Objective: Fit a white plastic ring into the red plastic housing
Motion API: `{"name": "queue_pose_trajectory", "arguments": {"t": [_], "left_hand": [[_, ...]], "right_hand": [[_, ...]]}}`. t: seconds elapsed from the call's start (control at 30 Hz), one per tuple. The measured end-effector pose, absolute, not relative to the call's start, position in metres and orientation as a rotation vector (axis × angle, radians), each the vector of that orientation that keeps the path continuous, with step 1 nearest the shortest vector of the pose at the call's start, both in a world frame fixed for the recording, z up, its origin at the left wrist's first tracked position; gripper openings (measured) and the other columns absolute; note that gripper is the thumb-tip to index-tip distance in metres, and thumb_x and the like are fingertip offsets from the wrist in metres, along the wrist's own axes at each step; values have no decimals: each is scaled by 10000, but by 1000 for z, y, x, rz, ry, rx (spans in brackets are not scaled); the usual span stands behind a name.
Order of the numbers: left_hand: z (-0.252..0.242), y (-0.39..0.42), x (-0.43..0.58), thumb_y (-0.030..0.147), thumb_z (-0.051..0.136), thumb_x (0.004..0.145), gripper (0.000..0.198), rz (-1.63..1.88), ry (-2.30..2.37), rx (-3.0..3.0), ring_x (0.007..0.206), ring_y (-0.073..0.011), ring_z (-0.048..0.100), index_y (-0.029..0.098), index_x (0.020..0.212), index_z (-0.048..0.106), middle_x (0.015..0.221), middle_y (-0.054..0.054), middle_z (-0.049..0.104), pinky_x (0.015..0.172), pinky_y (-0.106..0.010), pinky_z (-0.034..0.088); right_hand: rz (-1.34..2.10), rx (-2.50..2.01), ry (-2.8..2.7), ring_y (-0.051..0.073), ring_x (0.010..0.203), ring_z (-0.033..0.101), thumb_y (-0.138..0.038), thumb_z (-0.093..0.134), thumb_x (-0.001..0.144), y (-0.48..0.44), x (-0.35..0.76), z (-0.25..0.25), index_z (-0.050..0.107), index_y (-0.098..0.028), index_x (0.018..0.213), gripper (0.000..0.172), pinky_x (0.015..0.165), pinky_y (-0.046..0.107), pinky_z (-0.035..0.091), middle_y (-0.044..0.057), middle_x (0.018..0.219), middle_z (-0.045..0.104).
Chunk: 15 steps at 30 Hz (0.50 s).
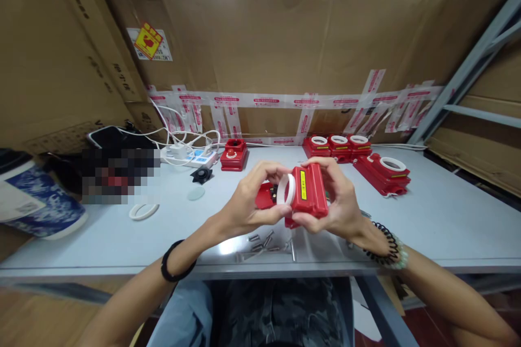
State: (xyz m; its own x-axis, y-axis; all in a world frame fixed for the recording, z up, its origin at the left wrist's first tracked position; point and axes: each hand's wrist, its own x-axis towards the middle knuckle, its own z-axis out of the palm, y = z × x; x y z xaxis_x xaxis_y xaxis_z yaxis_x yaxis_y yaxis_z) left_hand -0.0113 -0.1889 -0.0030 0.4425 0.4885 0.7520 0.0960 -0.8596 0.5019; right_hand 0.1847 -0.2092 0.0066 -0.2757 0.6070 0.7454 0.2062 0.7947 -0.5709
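A red plastic box-shaped device (310, 193) with a yellow label and a white ring on its face is held above the table's near edge. My left hand (246, 201) grips its left side, fingers curled over the white ring (285, 190). My right hand (340, 199) wraps round its right side, thumb underneath. Several small metal screws (264, 243) lie on the table just below my hands.
More red devices (382, 172) with white rings sit at the back right, one red unit (234, 154) at the back centre. A white power strip (188, 156) with cables, a loose white ring (144, 211), a clear disc (196, 193) and a black part (201, 174) lie left. Cardboard walls surround the grey table (448, 217).
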Motion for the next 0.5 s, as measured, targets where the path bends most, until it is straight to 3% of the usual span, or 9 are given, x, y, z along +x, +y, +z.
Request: {"name": "queue_pose_trajectory", "arguments": {"t": [0.13,0.23,0.3,0.43,0.5], "left_hand": [[-5,-192,-9,397,672,821,434,1298,537,2118,912,-181,572,204,1165,489,1058,-73,542,827,-325,502],[-5,-195,-6,367,684,809,415,1265,552,1998,910,-172,573,199,1127,476,1036,-67,562,813,-300,496],[-3,-196,-4,384,665,823,381,1269,563,1917,886,-164,567,194,1093,474,985,-53,569,796,-290,491],[-1,-197,-2,510,553,883,342,1178,640,1738,744,-138,543,188,979,486,817,-4,549,710,-276,481],[-1,-195,-1,567,478,903,381,1101,669,1629,670,-138,532,187,884,500,719,10,533,662,-279,473]], "right_hand": [[20,-520,-1926,239,898,683,-371,860,553,-201,191,2,461,-237,1208,779,756,355,571,85,1043,651],[-198,-406,-2005,288,1012,675,-385,848,616,-194,197,1,441,-225,1276,792,839,421,546,133,1111,673],[-356,-342,-2066,311,1111,642,-397,793,707,-190,200,3,453,-241,1262,669,884,473,510,140,1157,679],[-693,-303,-2126,272,1237,572,-260,648,856,-191,198,7,550,-290,1075,241,907,465,491,56,1198,688],[-786,-278,-2127,260,1294,521,-198,650,843,-192,196,8,578,-310,1021,222,942,462,488,24,1200,686]]}}
